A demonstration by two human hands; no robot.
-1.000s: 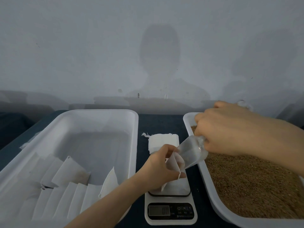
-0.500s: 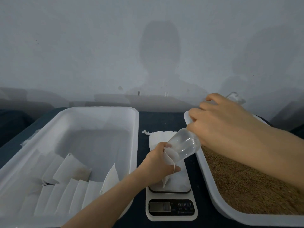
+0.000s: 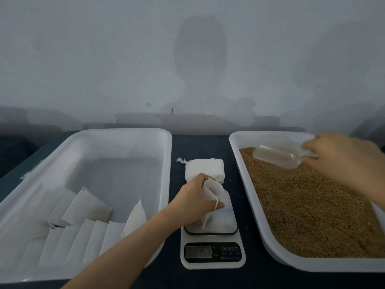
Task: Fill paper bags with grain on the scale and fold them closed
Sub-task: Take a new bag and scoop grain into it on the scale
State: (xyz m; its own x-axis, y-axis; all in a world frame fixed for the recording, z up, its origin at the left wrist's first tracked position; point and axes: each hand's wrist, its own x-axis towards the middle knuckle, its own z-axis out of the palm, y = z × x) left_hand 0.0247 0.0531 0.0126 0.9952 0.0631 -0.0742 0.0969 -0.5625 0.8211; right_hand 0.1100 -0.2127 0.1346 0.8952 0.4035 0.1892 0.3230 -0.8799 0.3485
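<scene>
Left grip [image 3: 194,202] is clenched around 1 paper bag [image 3: 212,191], fingers and thumb curled about its side, holding the mouth open and upward. The bag stands on the platform of the scale [image 3: 212,255], which sits on the dark bench [image 3: 198,142] between 2 white trays. The scale display is lit, but the reading is too blurred to state. Right grip [image 3: 341,159], motion-blurred, grasps the handle of a clear scoop [image 3: 277,156], well apart from the bag, at the far end of the right tray [image 3: 235,142]. The scoop bowl points left and lies low over the grain [image 3: 308,209]; whether it touches the grain cannot be told. Grain covers most of the right tray floor. A few loose grains [image 3: 241,197] lie on the bench between scale and right tray. A stack of flat empty bags [image 3: 200,167] lies on the bench just beyond the scale, partly hidden by the left grip. The left tray [image 3: 125,132] holds a row of folded bags [image 3: 83,207] at its near end, overlapping one another.
</scene>
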